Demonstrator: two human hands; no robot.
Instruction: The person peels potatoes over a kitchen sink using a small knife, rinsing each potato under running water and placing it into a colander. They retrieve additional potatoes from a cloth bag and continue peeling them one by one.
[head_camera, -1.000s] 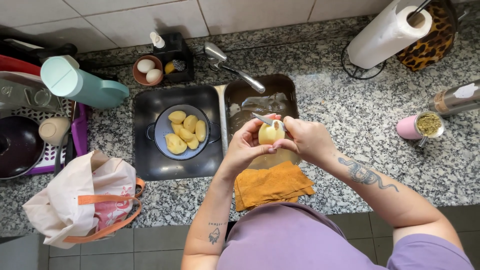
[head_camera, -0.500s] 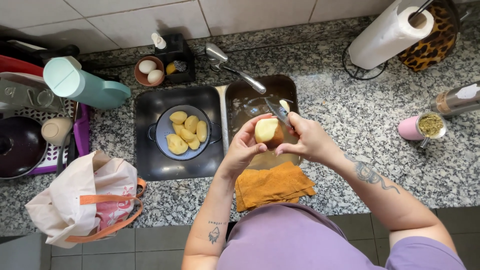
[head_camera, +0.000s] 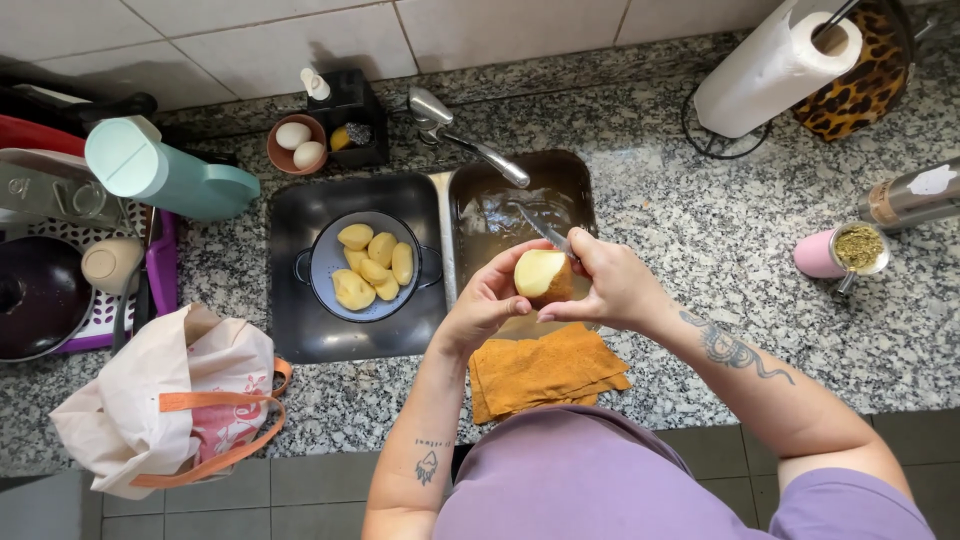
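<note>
My left hand (head_camera: 482, 305) cups a partly peeled potato (head_camera: 541, 274) over the right sink basin (head_camera: 500, 210). My right hand (head_camera: 612, 284) grips a small knife (head_camera: 545, 232) whose blade points up and left, just above the potato. In the left basin sits a grey colander (head_camera: 328, 262) with several peeled yellow potatoes (head_camera: 372, 265). An orange cloth (head_camera: 545, 368) lies on the counter edge below my hands.
The tap (head_camera: 470, 145) reaches over the sinks. A bowl with two eggs (head_camera: 298, 145), a teal jug (head_camera: 165, 170), a dish rack (head_camera: 70, 270) and a cloth bag (head_camera: 165, 400) sit to the left. A paper towel roll (head_camera: 775, 65) and a pink cup (head_camera: 840, 252) stand on the right.
The knife swung away up and right after a stroke, then returned to the potato. The potato turned in my left hand and both hands dropped slightly lower.
</note>
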